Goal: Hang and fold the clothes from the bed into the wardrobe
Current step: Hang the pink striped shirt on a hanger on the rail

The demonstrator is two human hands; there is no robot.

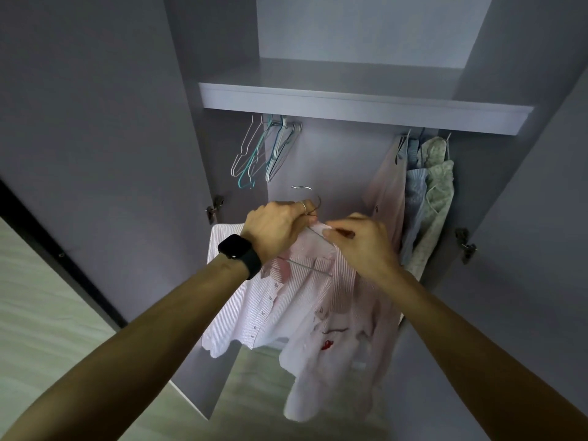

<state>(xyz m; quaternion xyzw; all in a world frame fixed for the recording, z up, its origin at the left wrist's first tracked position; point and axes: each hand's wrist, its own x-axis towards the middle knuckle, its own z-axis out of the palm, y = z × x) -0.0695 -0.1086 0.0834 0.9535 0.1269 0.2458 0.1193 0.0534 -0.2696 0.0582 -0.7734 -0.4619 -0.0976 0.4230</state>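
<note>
A pink-and-white striped shirt (283,307) hangs in front of the open grey wardrobe (366,119), draped over a thin metal hanger (313,198) whose hook rises above my hands. My left hand (276,224), with a ring and a black watch on the wrist, grips the hanger just below the hook. My right hand (359,240) pinches the shirt's collar on the right side of the hanger. The shirt's lower part and a sleeve dangle towards the floor.
Several bare hangers (264,151) hang on the rail at the left under the shelf. Three garments (416,198) hang at the right end. Both wardrobe doors (95,154) stand open on either side. Pale wood floor lies below.
</note>
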